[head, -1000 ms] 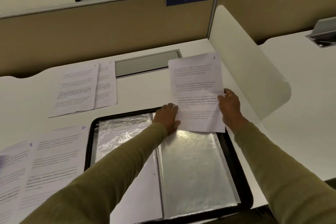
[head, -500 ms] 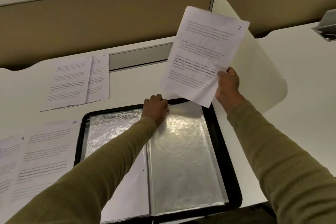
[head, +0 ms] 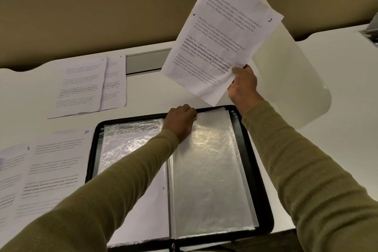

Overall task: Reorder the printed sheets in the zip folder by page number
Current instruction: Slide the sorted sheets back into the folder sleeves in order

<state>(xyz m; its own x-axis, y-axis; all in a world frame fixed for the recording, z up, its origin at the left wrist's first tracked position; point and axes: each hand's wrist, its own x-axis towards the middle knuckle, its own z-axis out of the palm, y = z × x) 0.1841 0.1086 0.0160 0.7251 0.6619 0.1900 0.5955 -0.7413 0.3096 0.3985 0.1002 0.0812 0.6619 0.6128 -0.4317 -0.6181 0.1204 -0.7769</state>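
Observation:
A black zip folder (head: 263,180) lies open on the desk, its clear plastic sleeves (head: 210,174) spread flat. My right hand (head: 243,86) pinches the lower corner of a printed sheet (head: 221,35) numbered 3 and holds it tilted in the air above the folder's far edge. My left hand (head: 181,120) has curled fingers on the top edge of the sleeves near the spine. Two overlapping printed sheets (head: 88,86) lie at the back left. A sheet numbered 10 (head: 55,163) and another sheet (head: 10,172) lie left of the folder.
A tan partition wall (head: 102,18) runs along the back of the desk. A white curved divider (head: 290,80) stands to the right, close behind the raised sheet. A grey cable slot (head: 147,61) is set in the desk behind the folder.
My right hand has lifted sheet 3 out of the folder, up and to the right, tilting it clockwise. My left hand has stayed at the top of the sleeves.

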